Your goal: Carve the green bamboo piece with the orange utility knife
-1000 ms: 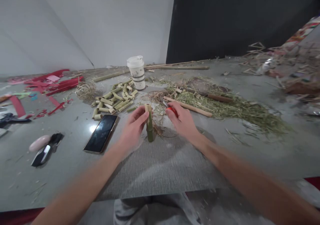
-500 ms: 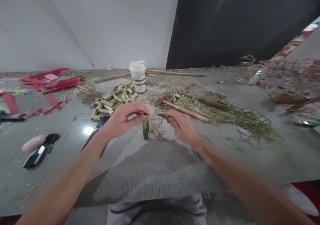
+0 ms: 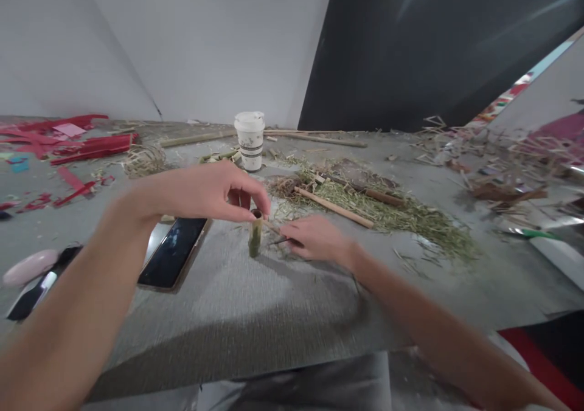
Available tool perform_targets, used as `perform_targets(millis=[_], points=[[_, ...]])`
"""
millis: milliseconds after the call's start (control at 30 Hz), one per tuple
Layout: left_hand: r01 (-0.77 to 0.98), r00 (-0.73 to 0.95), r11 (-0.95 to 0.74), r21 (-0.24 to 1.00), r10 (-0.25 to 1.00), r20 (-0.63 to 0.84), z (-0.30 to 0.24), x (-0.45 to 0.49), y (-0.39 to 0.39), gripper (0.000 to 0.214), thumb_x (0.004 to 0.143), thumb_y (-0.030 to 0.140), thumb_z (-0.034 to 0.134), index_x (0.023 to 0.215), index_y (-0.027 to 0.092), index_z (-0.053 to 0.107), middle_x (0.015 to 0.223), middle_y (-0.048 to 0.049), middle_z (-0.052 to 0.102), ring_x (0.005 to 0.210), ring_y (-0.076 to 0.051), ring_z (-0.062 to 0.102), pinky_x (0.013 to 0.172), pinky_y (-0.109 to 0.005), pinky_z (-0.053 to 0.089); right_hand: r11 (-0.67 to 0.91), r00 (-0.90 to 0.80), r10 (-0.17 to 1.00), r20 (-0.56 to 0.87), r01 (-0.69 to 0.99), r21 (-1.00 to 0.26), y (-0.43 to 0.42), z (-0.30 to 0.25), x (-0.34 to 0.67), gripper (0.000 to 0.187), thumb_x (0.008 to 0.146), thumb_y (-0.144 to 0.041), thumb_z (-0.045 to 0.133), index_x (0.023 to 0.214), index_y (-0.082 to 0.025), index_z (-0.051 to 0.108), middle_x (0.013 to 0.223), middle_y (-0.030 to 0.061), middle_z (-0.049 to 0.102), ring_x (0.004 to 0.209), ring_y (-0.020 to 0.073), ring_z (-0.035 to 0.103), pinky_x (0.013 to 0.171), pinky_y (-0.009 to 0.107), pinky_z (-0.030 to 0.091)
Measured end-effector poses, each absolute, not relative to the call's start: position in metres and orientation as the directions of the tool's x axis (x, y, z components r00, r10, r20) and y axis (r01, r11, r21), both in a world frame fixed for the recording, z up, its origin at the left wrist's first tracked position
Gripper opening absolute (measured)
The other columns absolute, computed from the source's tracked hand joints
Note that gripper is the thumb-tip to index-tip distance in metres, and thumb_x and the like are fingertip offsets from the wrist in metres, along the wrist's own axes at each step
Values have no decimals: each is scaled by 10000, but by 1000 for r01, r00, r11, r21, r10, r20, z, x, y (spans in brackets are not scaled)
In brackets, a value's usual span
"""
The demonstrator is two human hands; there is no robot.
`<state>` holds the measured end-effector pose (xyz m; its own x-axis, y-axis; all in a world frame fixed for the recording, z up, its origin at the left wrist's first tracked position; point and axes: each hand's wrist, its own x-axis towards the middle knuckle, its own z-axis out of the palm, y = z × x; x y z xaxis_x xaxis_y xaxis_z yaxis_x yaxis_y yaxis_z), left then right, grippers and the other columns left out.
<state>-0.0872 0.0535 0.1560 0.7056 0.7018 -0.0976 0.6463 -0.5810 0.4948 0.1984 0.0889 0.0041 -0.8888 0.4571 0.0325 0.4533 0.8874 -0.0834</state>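
A short green bamboo tube [image 3: 255,238] stands upright on the table, its hollow end up. My left hand [image 3: 214,191] comes from above, with thumb and fingertips closed at its rim. To the right, my right hand [image 3: 318,238] rests low by the table, fingers closed on a small knife [image 3: 281,241]; only a bit of its dark blade shows. A thin bamboo stick [image 3: 272,227] lies between the two hands, partly covered by the right one.
A lidded paper cup [image 3: 250,142] stands behind my hands. A phone [image 3: 174,254] lies left of the tube. Bamboo shavings [image 3: 365,201] and a wooden stick [image 3: 334,207] spread to the right. Red strips [image 3: 95,148] and a woven ball [image 3: 144,160] lie at the left.
My right hand has lowered to the table with the knife. My left hand has turned over the tube's top, its arm now covering most of the cut bamboo pieces. The view has shifted slightly.
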Motion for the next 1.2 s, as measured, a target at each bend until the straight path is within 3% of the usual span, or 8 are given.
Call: perform_targets(millis=[133, 233, 400, 567, 800, 1200], points=[[690, 679, -581, 432, 726, -107, 166, -84, 54, 173, 971, 309, 694, 1039, 274, 848, 894, 19, 799, 726, -135, 683, 645, -241, 432, 900, -901, 434, 12, 433, -42, 119, 11, 208, 201, 1042, -242, 540, 1136, -205, 713, 1080, 68, 787, 828, 191, 648, 655, 319, 297], [675, 693, -578, 459, 710, -124, 163, -87, 60, 166, 955, 279, 703, 1046, 272, 841, 909, 17, 799, 753, -139, 695, 658, -238, 439, 912, -912, 409, 35, 409, 1, 139, 21, 213, 257, 1073, -380, 548, 1072, -192, 723, 983, 62, 770, 776, 182, 619, 625, 307, 254], [653, 706, -559, 511, 693, -144, 160, -94, 67, 151, 958, 288, 719, 1054, 286, 837, 915, 24, 804, 757, -139, 701, 665, -227, 448, 958, -914, 270, 303, 286, 9, 140, 51, 202, 399, 1120, -421, 443, 894, -202, 689, 834, 24, 721, 657, 136, 537, 597, 303, 227], [688, 676, -530, 496, 716, -174, 161, -92, 67, 146, 961, 365, 736, 1019, 295, 850, 805, 20, 763, 632, -139, 627, 589, -263, 384, 979, -886, 91, 454, 164, 124, 117, 78, 184, 408, 1141, -412, 459, 843, -203, 642, 712, -14, 633, 587, 123, 448, 573, 303, 241], [703, 653, -553, 447, 751, -97, 159, -85, 67, 132, 974, 288, 733, 1030, 262, 850, 792, 42, 760, 639, -99, 597, 601, -240, 375, 939, -872, 161, 462, 279, 199, 102, 80, 178, 446, 1184, -428, 409, 917, -199, 682, 737, -18, 661, 608, 123, 498, 557, 320, 212], [747, 620, -511, 425, 766, -170, 159, -83, 64, 152, 1009, 280, 708, 1073, 232, 837, 802, 43, 764, 640, -75, 593, 561, -211, 358, 938, -869, 271, 414, 335, 90, 103, 64, 177, 502, 1192, -492, 329, 931, -215, 655, 726, -10, 628, 594, 130, 440, 587, 335, 186]])
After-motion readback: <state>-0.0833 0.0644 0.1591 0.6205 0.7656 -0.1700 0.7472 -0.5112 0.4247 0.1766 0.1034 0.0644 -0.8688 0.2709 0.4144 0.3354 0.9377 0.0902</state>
